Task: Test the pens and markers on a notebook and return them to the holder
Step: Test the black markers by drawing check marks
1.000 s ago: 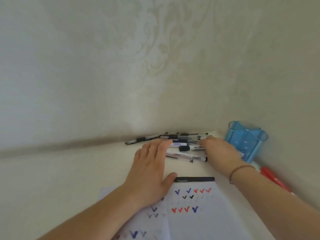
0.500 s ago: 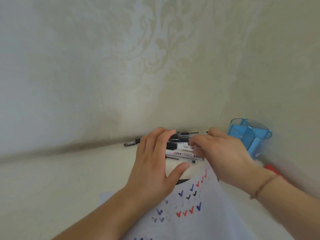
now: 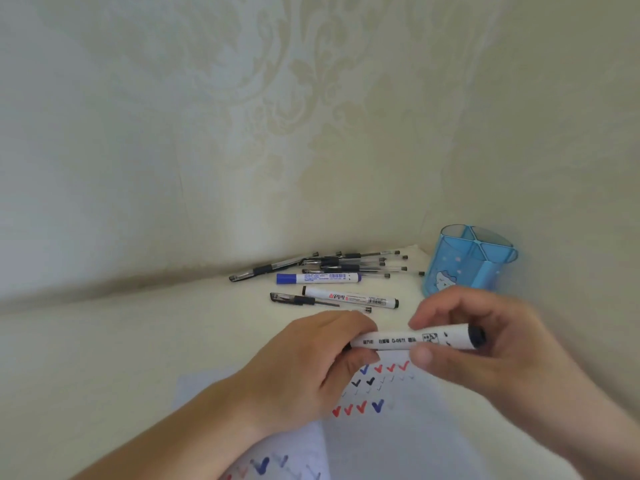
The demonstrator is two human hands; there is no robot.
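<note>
I hold a white marker [image 3: 412, 339] with black ends level above the notebook [image 3: 398, 441]. My left hand [image 3: 304, 368] grips its left end, which is hidden in my fingers. My right hand [image 3: 485, 344] pinches the barrel near the right end. The notebook page carries red, blue and black tick marks. A blue-capped marker [image 3: 318, 278], a white marker with black ends [image 3: 349, 297] and several black pens [image 3: 346, 263] lie by the wall. The blue pen holder [image 3: 467, 261] stands at the right and looks empty.
The cream table [image 3: 121, 341] meets patterned walls at the back and right, forming a corner behind the holder. One black pen [image 3: 311, 301] lies apart in front of the pile, just beyond my left hand.
Both hands left the pile and came back toward me over the notebook, bringing a white marker held between them. The pile is now uncovered.
</note>
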